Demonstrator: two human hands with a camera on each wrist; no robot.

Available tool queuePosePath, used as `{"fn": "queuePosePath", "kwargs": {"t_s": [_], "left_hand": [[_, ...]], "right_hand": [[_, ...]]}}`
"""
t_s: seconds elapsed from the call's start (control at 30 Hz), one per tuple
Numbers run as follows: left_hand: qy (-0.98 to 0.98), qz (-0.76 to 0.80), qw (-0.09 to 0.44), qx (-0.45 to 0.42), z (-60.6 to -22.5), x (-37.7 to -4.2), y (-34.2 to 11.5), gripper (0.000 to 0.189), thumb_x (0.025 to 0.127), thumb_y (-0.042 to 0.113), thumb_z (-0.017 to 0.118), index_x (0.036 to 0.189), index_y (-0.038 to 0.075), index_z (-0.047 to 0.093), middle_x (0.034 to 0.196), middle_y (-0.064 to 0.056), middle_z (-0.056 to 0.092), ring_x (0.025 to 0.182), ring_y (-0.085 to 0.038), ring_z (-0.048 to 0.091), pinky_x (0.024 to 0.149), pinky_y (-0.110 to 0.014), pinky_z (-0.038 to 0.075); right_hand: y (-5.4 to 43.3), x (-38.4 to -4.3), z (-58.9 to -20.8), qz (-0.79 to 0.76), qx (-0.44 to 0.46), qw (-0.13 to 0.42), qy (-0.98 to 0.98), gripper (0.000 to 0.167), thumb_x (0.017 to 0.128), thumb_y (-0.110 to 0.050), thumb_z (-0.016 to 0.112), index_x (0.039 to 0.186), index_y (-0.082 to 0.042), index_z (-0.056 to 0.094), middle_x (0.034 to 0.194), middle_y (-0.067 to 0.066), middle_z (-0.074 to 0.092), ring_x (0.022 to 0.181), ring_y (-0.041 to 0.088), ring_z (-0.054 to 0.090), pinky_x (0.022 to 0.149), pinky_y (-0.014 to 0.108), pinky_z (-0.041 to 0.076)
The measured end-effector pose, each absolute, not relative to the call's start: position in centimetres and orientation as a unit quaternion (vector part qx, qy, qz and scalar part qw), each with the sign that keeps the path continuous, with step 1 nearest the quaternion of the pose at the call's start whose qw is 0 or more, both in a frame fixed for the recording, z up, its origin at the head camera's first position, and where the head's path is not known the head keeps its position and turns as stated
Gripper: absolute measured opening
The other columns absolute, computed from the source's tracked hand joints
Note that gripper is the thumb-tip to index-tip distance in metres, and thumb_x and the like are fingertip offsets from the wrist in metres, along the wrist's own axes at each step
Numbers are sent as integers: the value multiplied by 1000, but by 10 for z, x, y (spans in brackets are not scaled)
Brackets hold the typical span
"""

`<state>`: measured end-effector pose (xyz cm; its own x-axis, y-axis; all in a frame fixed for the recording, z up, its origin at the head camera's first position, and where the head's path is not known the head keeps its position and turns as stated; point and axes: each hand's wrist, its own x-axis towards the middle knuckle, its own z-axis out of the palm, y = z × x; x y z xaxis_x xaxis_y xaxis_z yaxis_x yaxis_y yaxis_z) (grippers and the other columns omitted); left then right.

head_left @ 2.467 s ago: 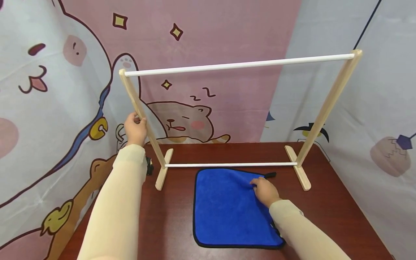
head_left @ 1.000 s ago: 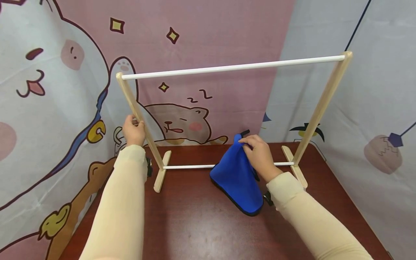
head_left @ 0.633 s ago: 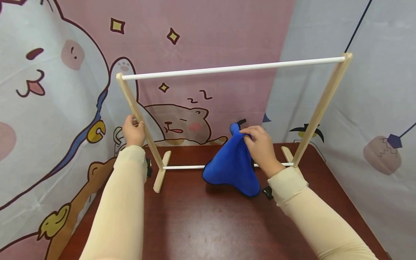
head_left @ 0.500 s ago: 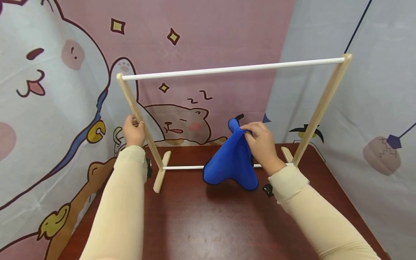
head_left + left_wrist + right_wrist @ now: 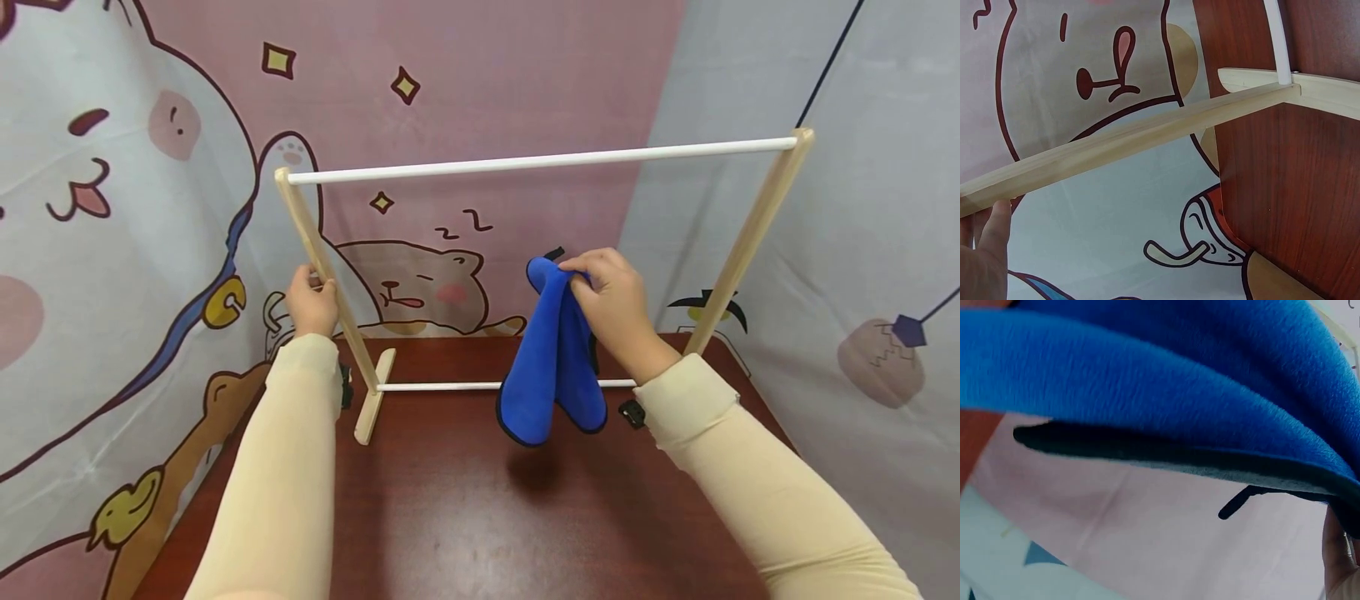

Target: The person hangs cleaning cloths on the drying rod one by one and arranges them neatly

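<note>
My left hand [image 5: 312,304] grips the left wooden post [image 5: 318,250] of a rack about halfway up; in the left wrist view its fingers [image 5: 994,234] meet the post's lower edge. My right hand [image 5: 615,304] pinches a blue towel [image 5: 532,375] with black edging near one corner. The towel hangs in folds above the table, in front of the rack's lower white rod [image 5: 442,387]. A black loop [image 5: 555,253] sticks out at its top corner. In the right wrist view the plush cloth [image 5: 1147,375] fills the upper part, and the fingers show at the right edge.
The rack's upper white rod [image 5: 480,167] runs above both hands to the right post [image 5: 757,225]. A wooden foot [image 5: 375,396] stands on the dark red table [image 5: 450,517]. Cartoon-printed fabric [image 5: 487,83] walls the back and sides.
The towel lay flat on the table at first; my right hand has lifted it up, and it now hangs folded, clear of the table. My left hand has stayed on the post.
</note>
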<state>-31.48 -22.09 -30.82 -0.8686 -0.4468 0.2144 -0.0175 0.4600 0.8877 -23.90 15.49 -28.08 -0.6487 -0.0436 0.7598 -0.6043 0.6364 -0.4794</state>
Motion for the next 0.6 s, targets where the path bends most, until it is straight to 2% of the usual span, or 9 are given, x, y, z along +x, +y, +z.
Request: {"fn": "queuePosePath", "kwargs": {"t_s": [0.2, 0.33, 0.6], "left_hand": [[-829, -496, 218, 137, -309, -316, -221, 33, 100, 9, 49, 133, 5, 49, 124, -20, 57, 108, -34, 61, 90, -42, 52], [-829, -495, 221, 137, -309, -316, -222, 33, 100, 9, 50, 133, 5, 50, 124, -21, 57, 108, -34, 61, 90, -43, 52], [-827, -498, 219, 142, -308, -316, -220, 34, 100, 9, 49, 134, 6, 49, 125, -20, 57, 108, -34, 61, 89, -42, 52]], "right_hand": [[155, -236, -264, 371, 215, 399, -811, 22, 86, 9, 56, 95, 2, 74, 99, 18, 64, 93, 30, 57, 71, 34, 42], [154, -235, -253, 369, 226, 419, -799, 21, 86, 9, 57, 95, 2, 74, 98, 19, 65, 94, 29, 58, 71, 29, 40], [154, -235, -228, 363, 223, 438, -792, 21, 86, 8, 57, 95, 2, 75, 98, 19, 65, 95, 30, 59, 74, 35, 44]]}}
